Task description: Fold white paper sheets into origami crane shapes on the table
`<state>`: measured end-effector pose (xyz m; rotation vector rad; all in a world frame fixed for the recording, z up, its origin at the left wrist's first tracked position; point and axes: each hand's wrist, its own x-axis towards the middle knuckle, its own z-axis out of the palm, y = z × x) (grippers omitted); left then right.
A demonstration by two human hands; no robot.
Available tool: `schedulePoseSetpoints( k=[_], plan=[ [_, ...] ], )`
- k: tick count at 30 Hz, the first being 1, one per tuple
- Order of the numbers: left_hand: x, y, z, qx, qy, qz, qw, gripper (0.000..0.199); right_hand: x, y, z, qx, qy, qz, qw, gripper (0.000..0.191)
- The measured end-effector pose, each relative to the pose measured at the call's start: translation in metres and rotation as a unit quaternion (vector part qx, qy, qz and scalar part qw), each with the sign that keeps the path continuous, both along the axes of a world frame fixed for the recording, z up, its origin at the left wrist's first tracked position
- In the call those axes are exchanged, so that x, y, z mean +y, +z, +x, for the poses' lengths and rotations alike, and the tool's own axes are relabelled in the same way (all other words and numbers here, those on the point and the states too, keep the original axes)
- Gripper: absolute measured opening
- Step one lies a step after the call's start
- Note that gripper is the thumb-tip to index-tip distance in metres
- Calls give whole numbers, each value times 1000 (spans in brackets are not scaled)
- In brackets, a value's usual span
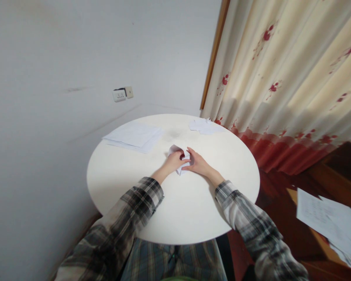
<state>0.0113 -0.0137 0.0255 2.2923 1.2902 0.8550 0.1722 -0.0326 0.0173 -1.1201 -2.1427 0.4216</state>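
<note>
A small folded sheet of white paper [179,170] lies near the middle of the round white table [175,210]. My left hand [173,162] is closed on its left side, thumb and fingers gripping the paper. From the right, my right hand [198,163] curves around the same paper, its thumb at the near edge and its fingers at the far edge. One flap of the paper stands up behind my left fingers. Parts of the folds are hidden by both hands.
Large white sheets [134,135] are stacked at the table's far left. Smaller paper pieces [204,125] lie at the far right. A wall with a socket [119,95] stands behind, curtains [269,86] to the right. More papers [327,218] rest lower right.
</note>
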Motion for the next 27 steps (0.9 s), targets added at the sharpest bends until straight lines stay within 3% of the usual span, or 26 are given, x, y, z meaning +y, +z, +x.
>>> schedulePoseSetpoints(
  k=[20, 24, 27],
  plan=[
    [2, -3, 2, 13, -29, 33, 999, 9, 1, 1, 0, -12, -1, -8, 1000, 98],
    [-1, 0, 3, 45, -41, 67, 996, 12, 0, 2, -1, -12, -2, -3, 1000, 96],
    [-3, 1, 3, 82, -17, 80, 993, 18, 0, 3, -1, -7, -4, 1, 1000, 94]
  ],
)
